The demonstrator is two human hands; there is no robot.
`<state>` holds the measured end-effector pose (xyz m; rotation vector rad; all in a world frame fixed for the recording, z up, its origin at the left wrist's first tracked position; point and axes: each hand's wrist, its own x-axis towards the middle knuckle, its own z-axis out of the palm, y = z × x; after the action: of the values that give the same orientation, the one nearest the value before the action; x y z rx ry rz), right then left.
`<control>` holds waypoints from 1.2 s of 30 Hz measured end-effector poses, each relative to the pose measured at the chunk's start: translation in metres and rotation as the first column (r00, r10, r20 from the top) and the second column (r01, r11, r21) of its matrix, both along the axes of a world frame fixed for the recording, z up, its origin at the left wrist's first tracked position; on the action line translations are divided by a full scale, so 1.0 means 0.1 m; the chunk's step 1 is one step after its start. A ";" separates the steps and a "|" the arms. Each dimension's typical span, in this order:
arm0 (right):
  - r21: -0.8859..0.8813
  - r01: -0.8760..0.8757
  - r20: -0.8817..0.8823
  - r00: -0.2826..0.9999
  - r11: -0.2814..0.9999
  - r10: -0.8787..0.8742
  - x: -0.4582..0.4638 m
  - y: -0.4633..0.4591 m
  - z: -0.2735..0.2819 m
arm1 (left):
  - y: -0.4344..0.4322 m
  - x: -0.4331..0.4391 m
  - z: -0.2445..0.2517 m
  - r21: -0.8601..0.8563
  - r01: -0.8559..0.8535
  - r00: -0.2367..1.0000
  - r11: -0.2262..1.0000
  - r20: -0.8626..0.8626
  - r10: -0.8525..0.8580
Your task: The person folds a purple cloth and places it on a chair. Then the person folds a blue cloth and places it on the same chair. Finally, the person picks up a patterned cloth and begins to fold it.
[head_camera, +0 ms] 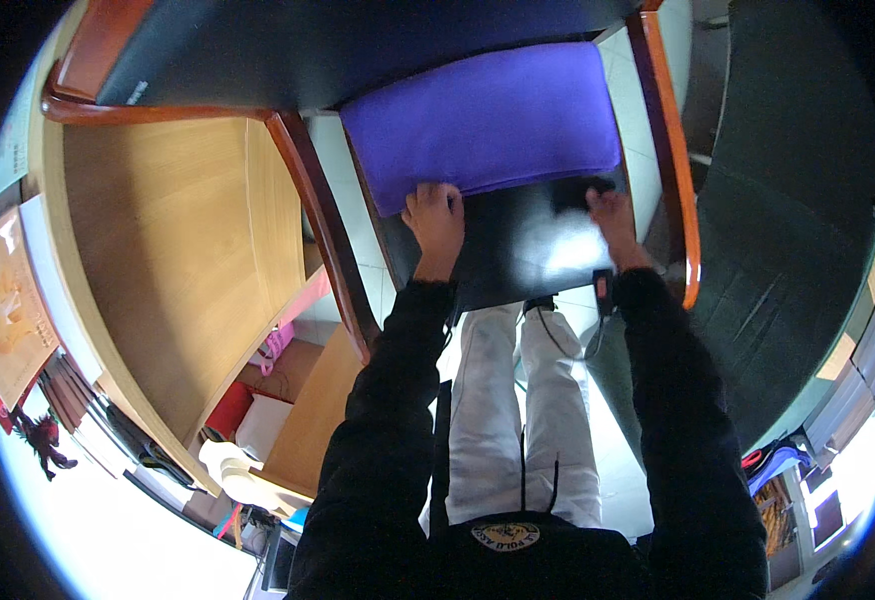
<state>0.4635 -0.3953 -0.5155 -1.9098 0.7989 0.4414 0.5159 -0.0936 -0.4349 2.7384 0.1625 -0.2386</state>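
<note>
A folded purple cloth lies across the black seat of a wooden armchair in front of me. My left hand is at the cloth's near left corner, fingers curled; whether they grip its edge is hard to tell. To the right, my right hand is over the seat near the cloth's near right corner, slightly blurred, with its fingers bent. Beside its fingertips is a dark patch, too unclear to name. A small black device with a cable hangs by my right wrist.
Wooden armrests stand left and right of the seat, and the dark backrest rises beyond. At the left is a light wooden desk or cabinet. A large dark green surface spreads at the right.
</note>
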 end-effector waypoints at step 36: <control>0.619 0.599 0.058 0.609 0.507 -0.791 -5.99 -1.63 4.89 | -2.34 -1.93 2.67 -0.417 0.786 0.411 0.456 -0.198 -0.890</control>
<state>-0.1358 -0.5588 -0.0264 -0.9276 1.0119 -0.1866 0.3232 -0.3280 -0.1680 2.1896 -1.1470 -1.0138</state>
